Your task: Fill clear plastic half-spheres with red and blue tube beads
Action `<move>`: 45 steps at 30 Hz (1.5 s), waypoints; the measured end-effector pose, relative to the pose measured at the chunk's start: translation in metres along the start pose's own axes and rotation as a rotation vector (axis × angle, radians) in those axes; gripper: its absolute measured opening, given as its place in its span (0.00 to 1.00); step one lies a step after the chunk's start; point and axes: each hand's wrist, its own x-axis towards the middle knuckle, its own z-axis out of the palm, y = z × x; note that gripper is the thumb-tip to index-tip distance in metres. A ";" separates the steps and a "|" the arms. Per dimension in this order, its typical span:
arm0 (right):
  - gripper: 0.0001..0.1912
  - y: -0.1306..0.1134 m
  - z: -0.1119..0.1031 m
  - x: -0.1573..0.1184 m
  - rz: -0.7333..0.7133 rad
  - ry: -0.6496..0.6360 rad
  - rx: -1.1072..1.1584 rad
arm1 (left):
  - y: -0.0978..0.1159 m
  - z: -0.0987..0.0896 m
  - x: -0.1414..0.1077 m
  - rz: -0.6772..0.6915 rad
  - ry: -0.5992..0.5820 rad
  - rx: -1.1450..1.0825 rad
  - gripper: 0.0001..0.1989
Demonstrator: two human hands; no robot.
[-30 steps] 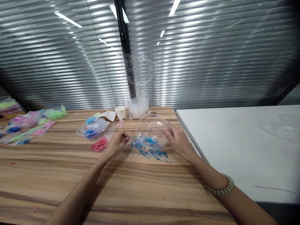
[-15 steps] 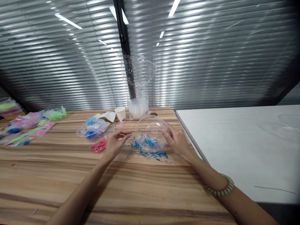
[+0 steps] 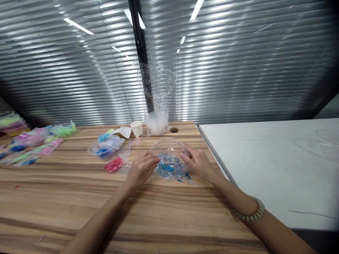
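Observation:
A clear round plastic bowl is low over the wood table, among small blue and clear tube pieces. Many blue pieces show through its clear wall; whether they lie inside or under it I cannot tell. At the bowl's left rim, my left hand has its fingers curled closed on the edge. Any small piece between those fingertips is hidden. My right hand grips the right rim, thumb on the near side.
Left of my hands lie a bag of red pieces and a clear container with blue packets. Behind stand a paper cup and a plastic bag with white contents. Colourful packets cover the far left. A white table adjoins on the right.
My left hand has moved right, from a pinch beside the bowl to its left rim. The bowl has come lower and nearer, uncovering a round hole in the table behind it.

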 end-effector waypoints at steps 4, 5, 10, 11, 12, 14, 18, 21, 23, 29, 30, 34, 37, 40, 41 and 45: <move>0.29 0.002 0.001 0.000 -0.011 -0.002 -0.008 | -0.001 0.001 -0.001 0.043 -0.032 0.091 0.06; 0.29 0.002 0.001 0.000 -0.010 -0.004 -0.005 | -0.001 0.001 -0.001 0.044 -0.034 0.108 0.06; 0.28 0.001 0.000 -0.001 -0.005 -0.007 0.007 | 0.000 0.001 -0.001 0.050 -0.041 0.149 0.07; 0.28 0.001 0.000 -0.001 -0.004 -0.005 0.007 | 0.000 0.002 -0.001 0.053 -0.047 0.150 0.07; 0.28 0.001 0.000 -0.001 -0.004 -0.004 0.008 | -0.001 0.002 -0.002 0.056 -0.051 0.151 0.08; 0.28 0.001 0.000 0.000 -0.008 -0.006 0.011 | -0.002 0.003 -0.003 0.062 -0.055 0.153 0.08; 0.28 0.002 0.000 0.000 -0.008 -0.011 0.010 | -0.004 0.003 -0.005 0.077 -0.061 0.145 0.09; 0.28 0.001 0.000 0.000 -0.006 -0.016 0.016 | -0.004 0.004 -0.004 0.079 -0.067 0.141 0.09; 0.28 0.000 0.000 0.000 -0.004 -0.017 0.010 | -0.004 0.004 -0.004 0.084 -0.064 0.140 0.09; 0.28 0.001 0.000 0.000 0.008 -0.027 0.006 | -0.003 0.002 -0.005 0.089 -0.070 0.141 0.08; 0.29 0.001 0.000 -0.001 0.011 -0.031 0.008 | -0.003 0.002 -0.005 0.088 -0.072 0.139 0.07; 0.29 0.001 0.000 -0.001 0.012 -0.031 0.011 | -0.002 0.000 -0.005 0.087 -0.092 0.127 0.05; 0.29 0.001 -0.001 -0.001 0.004 -0.026 0.013 | -0.001 0.000 -0.004 0.091 -0.114 0.129 0.05; 0.28 0.002 -0.001 0.000 0.000 -0.032 0.020 | -0.001 0.000 -0.003 0.096 -0.117 0.134 0.05; 0.29 0.002 -0.001 0.000 0.001 -0.032 0.021 | -0.001 -0.001 -0.002 0.093 -0.113 0.143 0.05; 0.29 0.003 0.000 -0.001 -0.001 -0.022 0.004 | -0.002 -0.006 0.003 0.070 -0.061 0.190 0.09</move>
